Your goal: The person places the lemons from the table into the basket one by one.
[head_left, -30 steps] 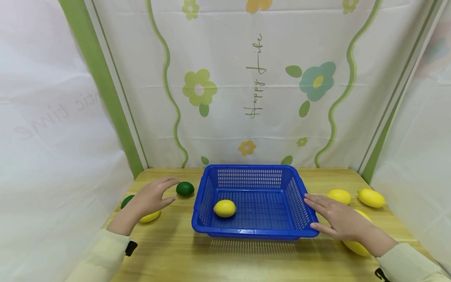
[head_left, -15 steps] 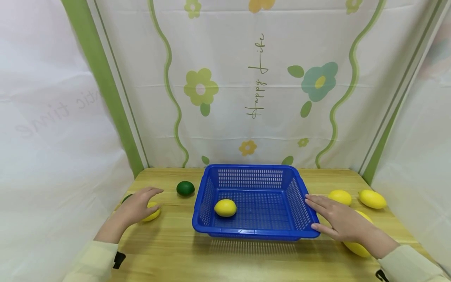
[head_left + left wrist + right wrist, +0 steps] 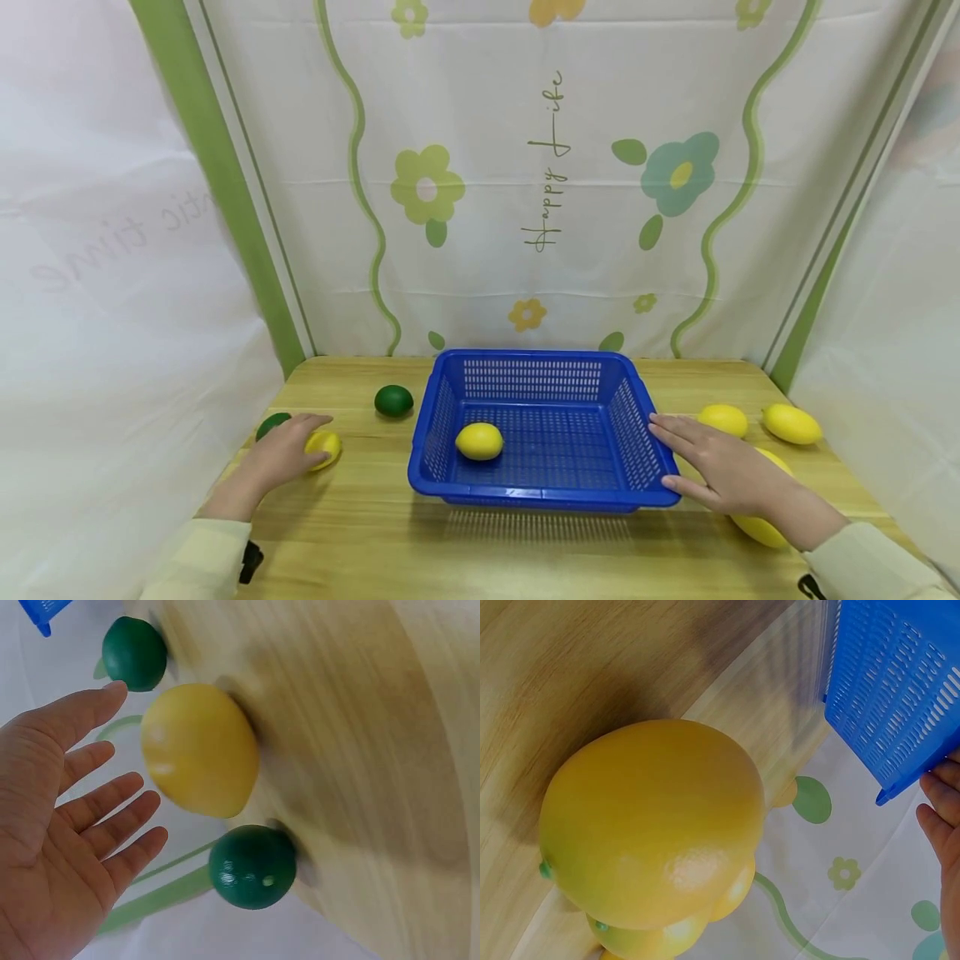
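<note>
My left hand (image 3: 285, 452) is over a yellow lemon (image 3: 324, 450) at the table's left side. In the left wrist view its fingers are spread and nearly straight beside the lemon (image 3: 200, 748), not curled round it. One green lime (image 3: 273, 424) lies behind that hand, another green lime (image 3: 393, 402) farther right. My right hand (image 3: 720, 467) rests its straight fingers on the right rim of a blue plastic basket (image 3: 540, 497). Inside the basket, toward the left, lies a single lemon (image 3: 479, 442).
Right of the basket are several yellow lemons, among them one at the back (image 3: 722, 422), one at the far right (image 3: 792, 424) and one partly hidden under my right wrist (image 3: 759, 528). White flowered curtains (image 3: 480, 250) enclose the wooden table (image 3: 375, 533) at the back and sides.
My left hand has moved left and down from near the farther lime to the lemon at the left. The right hand stays on the basket rim, and the basket has not moved.
</note>
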A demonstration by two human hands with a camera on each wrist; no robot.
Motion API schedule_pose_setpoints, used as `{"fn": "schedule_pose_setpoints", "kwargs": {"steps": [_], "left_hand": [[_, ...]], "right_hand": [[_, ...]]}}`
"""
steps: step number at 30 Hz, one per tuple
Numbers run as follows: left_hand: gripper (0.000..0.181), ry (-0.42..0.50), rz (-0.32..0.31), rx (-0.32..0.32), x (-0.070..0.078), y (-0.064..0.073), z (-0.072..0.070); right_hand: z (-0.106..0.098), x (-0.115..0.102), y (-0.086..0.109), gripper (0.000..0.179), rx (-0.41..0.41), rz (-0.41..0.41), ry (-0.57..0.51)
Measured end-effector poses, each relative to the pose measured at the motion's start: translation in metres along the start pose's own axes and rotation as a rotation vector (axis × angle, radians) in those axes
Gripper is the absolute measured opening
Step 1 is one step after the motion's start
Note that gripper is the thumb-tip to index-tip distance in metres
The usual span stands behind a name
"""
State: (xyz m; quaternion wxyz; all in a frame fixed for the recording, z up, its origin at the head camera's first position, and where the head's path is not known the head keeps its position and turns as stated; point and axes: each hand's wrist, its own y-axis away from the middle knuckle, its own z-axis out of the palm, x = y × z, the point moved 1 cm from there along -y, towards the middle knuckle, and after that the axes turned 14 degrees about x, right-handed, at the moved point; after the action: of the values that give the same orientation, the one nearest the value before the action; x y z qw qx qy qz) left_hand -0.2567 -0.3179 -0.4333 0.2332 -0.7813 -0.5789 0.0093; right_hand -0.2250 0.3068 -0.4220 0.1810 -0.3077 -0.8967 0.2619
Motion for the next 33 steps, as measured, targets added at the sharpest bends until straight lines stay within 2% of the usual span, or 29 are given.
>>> {"fn": "schedule_pose_setpoints", "kwargs": {"steps": [6,16,33], "left_hand": [[0.06,0.0,-0.039,-0.03,-0.006,0.002,0.011],[0.061,0.004,-0.05,-0.031,-0.011,0.003,0.023],[0.054,-0.004,-0.047,-0.031,-0.009,0.002,0.026]], "right_hand": [[0.0,-0.001,0.001,0.062,0.002,0.006,0.0],[0.002,0.0,0.002,0.062,0.006,0.017,-0.003],[0.001,0.0,0.001,0.062,-0.003,0.026,-0.001]]}}
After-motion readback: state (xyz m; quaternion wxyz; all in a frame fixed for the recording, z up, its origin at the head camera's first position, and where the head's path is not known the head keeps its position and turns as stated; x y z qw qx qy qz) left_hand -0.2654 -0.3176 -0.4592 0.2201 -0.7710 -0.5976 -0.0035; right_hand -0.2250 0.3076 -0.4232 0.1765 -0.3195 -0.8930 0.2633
